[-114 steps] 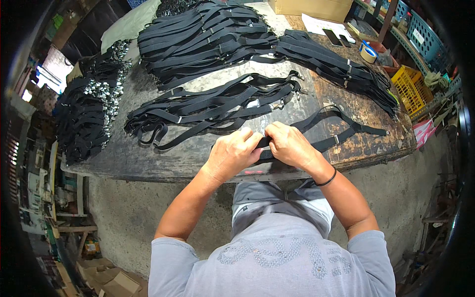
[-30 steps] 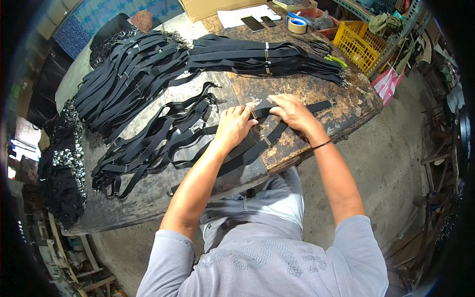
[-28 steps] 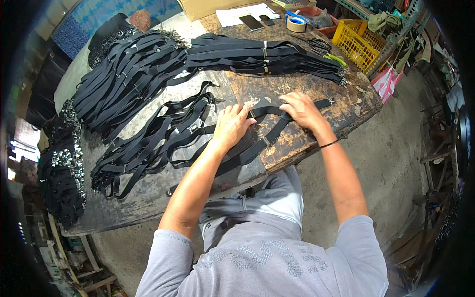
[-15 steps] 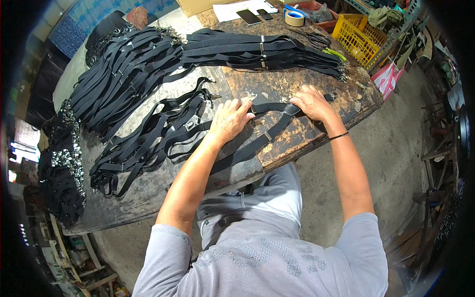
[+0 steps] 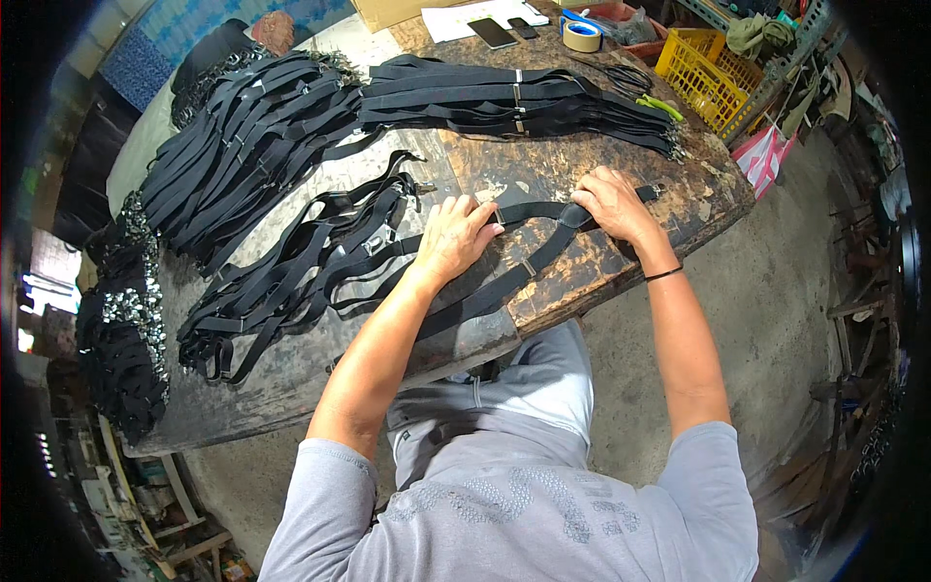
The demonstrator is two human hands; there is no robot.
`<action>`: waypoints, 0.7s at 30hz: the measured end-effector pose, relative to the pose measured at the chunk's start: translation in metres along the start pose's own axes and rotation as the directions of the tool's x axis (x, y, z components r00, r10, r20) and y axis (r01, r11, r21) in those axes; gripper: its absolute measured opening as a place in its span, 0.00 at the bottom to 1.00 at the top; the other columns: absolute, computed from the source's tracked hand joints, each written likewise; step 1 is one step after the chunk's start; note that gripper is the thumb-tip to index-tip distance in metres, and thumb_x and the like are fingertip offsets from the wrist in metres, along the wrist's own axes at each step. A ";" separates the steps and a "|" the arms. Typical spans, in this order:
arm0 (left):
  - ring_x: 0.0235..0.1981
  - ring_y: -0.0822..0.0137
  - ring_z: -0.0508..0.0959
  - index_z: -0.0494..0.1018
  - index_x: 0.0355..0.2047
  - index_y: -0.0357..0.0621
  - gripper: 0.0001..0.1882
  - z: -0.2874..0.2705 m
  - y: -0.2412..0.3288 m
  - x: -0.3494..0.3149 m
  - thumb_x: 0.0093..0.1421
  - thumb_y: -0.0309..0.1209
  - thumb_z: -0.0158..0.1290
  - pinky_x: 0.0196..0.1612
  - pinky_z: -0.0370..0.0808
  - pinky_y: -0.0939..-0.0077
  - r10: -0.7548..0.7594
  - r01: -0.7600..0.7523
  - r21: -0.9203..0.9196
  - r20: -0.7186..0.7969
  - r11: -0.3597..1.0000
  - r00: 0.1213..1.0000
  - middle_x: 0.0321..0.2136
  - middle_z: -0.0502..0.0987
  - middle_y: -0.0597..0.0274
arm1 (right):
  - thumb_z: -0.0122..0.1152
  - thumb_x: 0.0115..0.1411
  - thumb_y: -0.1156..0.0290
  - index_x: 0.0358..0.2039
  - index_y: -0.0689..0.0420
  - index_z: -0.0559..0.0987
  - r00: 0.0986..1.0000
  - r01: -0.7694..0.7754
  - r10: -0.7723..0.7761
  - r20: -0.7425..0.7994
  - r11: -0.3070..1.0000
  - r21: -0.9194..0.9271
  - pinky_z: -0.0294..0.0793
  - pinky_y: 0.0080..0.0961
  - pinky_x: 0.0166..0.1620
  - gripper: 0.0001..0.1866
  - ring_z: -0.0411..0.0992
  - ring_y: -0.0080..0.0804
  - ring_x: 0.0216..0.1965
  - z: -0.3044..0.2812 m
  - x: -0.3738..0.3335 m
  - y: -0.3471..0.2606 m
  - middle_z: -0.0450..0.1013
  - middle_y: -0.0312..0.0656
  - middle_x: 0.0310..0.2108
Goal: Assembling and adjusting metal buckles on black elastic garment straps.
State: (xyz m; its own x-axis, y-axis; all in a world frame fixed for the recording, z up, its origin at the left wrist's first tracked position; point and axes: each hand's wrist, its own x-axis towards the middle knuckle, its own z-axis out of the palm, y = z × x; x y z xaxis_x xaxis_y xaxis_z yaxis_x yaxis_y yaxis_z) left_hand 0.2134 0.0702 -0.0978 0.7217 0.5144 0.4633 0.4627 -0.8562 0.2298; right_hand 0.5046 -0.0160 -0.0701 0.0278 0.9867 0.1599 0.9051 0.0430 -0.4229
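Observation:
A pair of black suspenders (image 5: 485, 294) lies across the front of the wooden table, its two straps meeting at a dark joining patch (image 5: 573, 215). My left hand (image 5: 454, 239) is closed on the upper strap, with thumb and forefinger beside a metal slider. To the right of the patch, my right hand (image 5: 613, 204) has its fingers curled down over the strap. A short end with a metal clip (image 5: 658, 191) sticks out beyond it. Left of my left hand is a loose tangle of more suspenders (image 5: 291, 281) with metal clips.
Bundled suspenders (image 5: 465, 102) lie along the back, and a large heap (image 5: 242, 145) fills the left. Farther back are a phone (image 5: 493, 33), a tape roll (image 5: 582, 36), scissors (image 5: 626, 76) and green-handled snips (image 5: 661, 107). A yellow crate (image 5: 698, 78) stands beyond the table (image 5: 713, 209).
Both hands stay in nearly the same places on the strap. The whole view has shifted very slightly; nothing has visibly been picked up or released.

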 end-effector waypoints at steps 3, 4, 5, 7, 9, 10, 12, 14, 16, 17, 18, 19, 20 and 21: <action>0.39 0.56 0.72 0.76 0.49 0.50 0.19 0.000 0.002 0.001 0.58 0.40 0.60 0.41 0.68 0.62 0.003 -0.003 -0.003 -0.017 1.000 1.000 0.36 0.74 0.59 | 0.54 0.64 0.59 0.40 0.56 0.80 0.990 0.119 -0.114 -0.082 0.991 0.060 0.66 0.40 0.54 0.14 0.69 0.47 0.49 0.005 0.004 -0.007 0.73 0.46 0.43; 0.39 0.56 0.72 0.76 0.48 0.49 0.19 -0.001 0.003 0.001 0.58 0.41 0.60 0.41 0.68 0.62 0.004 -0.005 -0.010 -0.025 1.000 1.000 0.36 0.74 0.59 | 0.54 0.64 0.59 0.40 0.56 0.80 0.990 0.121 -0.116 -0.084 0.991 0.061 0.66 0.40 0.54 0.14 0.69 0.47 0.49 0.008 0.005 -0.013 0.73 0.46 0.43; 0.40 0.56 0.73 0.75 0.49 0.48 0.20 -0.002 0.004 0.001 0.58 0.40 0.59 0.42 0.68 0.62 -0.005 0.005 -0.013 -0.007 1.000 1.000 0.38 0.74 0.59 | 0.55 0.63 0.60 0.41 0.56 0.80 0.982 0.154 -0.142 -0.126 0.984 0.090 0.66 0.40 0.54 0.14 0.70 0.47 0.48 0.012 0.007 -0.021 0.74 0.45 0.42; 0.41 0.56 0.73 0.75 0.49 0.47 0.20 -0.004 0.005 0.001 0.58 0.40 0.59 0.43 0.68 0.62 0.013 -0.014 -0.029 -0.027 0.999 1.000 0.39 0.75 0.58 | 0.59 0.61 0.62 0.43 0.56 0.80 0.961 0.238 -0.215 -0.174 0.964 0.122 0.67 0.39 0.54 0.14 0.71 0.47 0.47 0.024 0.012 -0.038 0.75 0.44 0.42; 0.44 0.55 0.74 0.73 0.49 0.44 0.21 -0.004 0.006 0.002 0.58 0.39 0.60 0.47 0.68 0.61 0.050 -0.052 -0.051 -0.049 0.997 0.998 0.41 0.76 0.57 | 0.58 0.61 0.60 0.45 0.55 0.80 0.951 0.294 -0.276 -0.141 0.946 0.132 0.64 0.40 0.56 0.16 0.70 0.46 0.50 0.036 0.014 -0.053 0.75 0.44 0.44; 0.44 0.55 0.74 0.73 0.49 0.44 0.21 -0.004 0.007 0.003 0.58 0.39 0.60 0.47 0.68 0.61 0.052 -0.055 -0.049 -0.050 0.997 0.997 0.41 0.76 0.57 | 0.58 0.61 0.59 0.45 0.54 0.79 0.943 0.320 -0.304 -0.135 0.940 0.122 0.63 0.41 0.57 0.16 0.70 0.46 0.51 0.040 0.015 -0.061 0.75 0.44 0.44; 0.43 0.55 0.75 0.72 0.49 0.43 0.21 -0.005 0.009 0.004 0.57 0.38 0.60 0.47 0.67 0.61 0.104 -0.112 -0.104 -0.078 0.988 0.991 0.40 0.76 0.57 | 0.56 0.62 0.58 0.43 0.54 0.80 0.959 0.271 -0.283 0.013 0.931 0.245 0.63 0.42 0.56 0.15 0.70 0.48 0.50 0.041 0.018 -0.069 0.75 0.45 0.42; 0.42 0.55 0.75 0.71 0.48 0.42 0.22 -0.009 0.013 0.004 0.56 0.37 0.61 0.47 0.68 0.61 0.108 -0.112 -0.074 -0.058 0.991 0.992 0.38 0.76 0.56 | 0.55 0.62 0.59 0.39 0.55 0.80 0.954 0.247 -0.283 0.100 0.929 0.274 0.68 0.40 0.51 0.14 0.71 0.49 0.46 0.044 0.025 -0.063 0.74 0.47 0.41; 0.42 0.55 0.75 0.72 0.48 0.42 0.22 -0.012 0.013 0.003 0.56 0.37 0.61 0.47 0.68 0.62 0.077 -0.081 -0.097 -0.041 0.992 0.996 0.37 0.76 0.56 | 0.55 0.62 0.59 0.38 0.56 0.79 0.962 0.211 -0.256 0.096 0.917 0.338 0.69 0.39 0.48 0.14 0.72 0.49 0.44 0.039 0.024 -0.068 0.74 0.48 0.39; 0.41 0.54 0.75 0.72 0.47 0.42 0.21 -0.013 0.013 0.004 0.55 0.37 0.62 0.45 0.70 0.63 0.098 -0.106 -0.115 -0.069 0.988 0.993 0.36 0.76 0.56 | 0.54 0.63 0.59 0.37 0.57 0.79 0.970 0.167 -0.223 0.095 0.901 0.401 0.71 0.38 0.46 0.14 0.73 0.49 0.42 0.037 0.024 -0.070 0.74 0.48 0.38; 0.41 0.54 0.75 0.72 0.47 0.42 0.21 -0.014 0.013 0.005 0.55 0.37 0.62 0.45 0.70 0.63 0.097 -0.105 -0.113 -0.073 0.988 0.993 0.36 0.76 0.56 | 0.54 0.63 0.59 0.37 0.57 0.79 0.970 0.171 -0.226 0.095 0.901 0.398 0.71 0.38 0.46 0.14 0.73 0.49 0.42 0.035 0.024 -0.070 0.74 0.48 0.38; 0.41 0.53 0.75 0.72 0.46 0.42 0.21 -0.015 0.014 0.005 0.55 0.36 0.62 0.44 0.70 0.62 0.092 -0.101 -0.133 -0.072 0.986 0.993 0.36 0.76 0.55 | 0.54 0.63 0.59 0.37 0.58 0.79 0.969 0.137 -0.214 0.124 0.882 0.450 0.71 0.37 0.45 0.15 0.73 0.48 0.40 0.033 0.024 -0.069 0.74 0.49 0.36; 0.40 0.53 0.76 0.73 0.46 0.42 0.20 -0.016 0.016 0.006 0.55 0.35 0.63 0.44 0.71 0.62 0.087 -0.097 -0.152 -0.072 0.984 0.994 0.37 0.76 0.55 | 0.53 0.64 0.60 0.38 0.59 0.78 0.967 0.101 -0.203 0.155 0.860 0.500 0.72 0.36 0.44 0.15 0.73 0.48 0.39 0.031 0.024 -0.067 0.74 0.49 0.35; 0.39 0.52 0.77 0.73 0.45 0.42 0.20 -0.018 0.017 0.007 0.54 0.35 0.63 0.42 0.73 0.61 0.074 -0.083 -0.159 -0.065 0.984 0.995 0.36 0.76 0.54 | 0.53 0.65 0.60 0.37 0.61 0.78 0.967 0.105 -0.210 0.145 0.845 0.525 0.71 0.35 0.45 0.16 0.73 0.47 0.39 0.030 0.024 -0.065 0.74 0.50 0.34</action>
State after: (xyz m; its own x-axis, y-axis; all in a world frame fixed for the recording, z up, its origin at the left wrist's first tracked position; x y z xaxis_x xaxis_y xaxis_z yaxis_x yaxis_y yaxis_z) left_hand 0.2172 0.0584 -0.0754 0.7188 0.4458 0.5335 0.3137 -0.8928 0.3234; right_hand 0.4337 0.0096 -0.0660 -0.2249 0.9677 0.1141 0.5451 0.2220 -0.8085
